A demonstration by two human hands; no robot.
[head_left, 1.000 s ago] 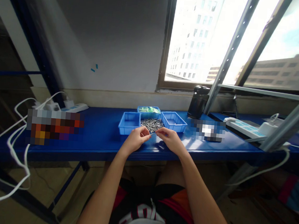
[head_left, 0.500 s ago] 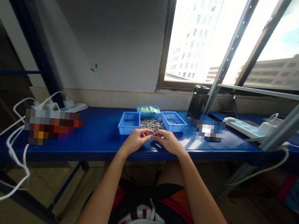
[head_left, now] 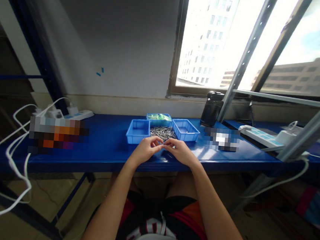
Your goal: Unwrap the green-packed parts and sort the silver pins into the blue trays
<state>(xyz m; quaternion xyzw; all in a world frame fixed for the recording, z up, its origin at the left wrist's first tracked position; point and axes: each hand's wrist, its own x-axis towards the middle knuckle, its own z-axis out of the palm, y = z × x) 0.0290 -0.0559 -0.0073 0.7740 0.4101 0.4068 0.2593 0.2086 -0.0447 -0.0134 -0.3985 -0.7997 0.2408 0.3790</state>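
Note:
My left hand [head_left: 147, 148] and my right hand [head_left: 178, 150] meet fingertip to fingertip above the front part of the blue table. Both are closed in a pinch; whatever small piece sits between the fingertips is too small to make out. Just beyond them lies a heap of small silver metal pieces [head_left: 161, 132], like screws or rivets. To its left stands a blue bin [head_left: 138, 132] with nothing visible in it. A second blue bin [head_left: 186, 130], to the right, holds a small light piece. Behind the heap, another blue bin [head_left: 159, 118] contains a green plastic packet.
On the right stand a black bottle-like container [head_left: 211, 109] and a metal post [head_left: 302, 128]. A white power strip [head_left: 262, 136] lies beyond. White cables [head_left: 18, 167] hang over the table's left end near another power strip [head_left: 79, 116]. Blurred-out items lie on both sides.
My hands stay almost in place, fingertips still together, with only a slight shift of the fingers. The bins and the heap look unchanged.

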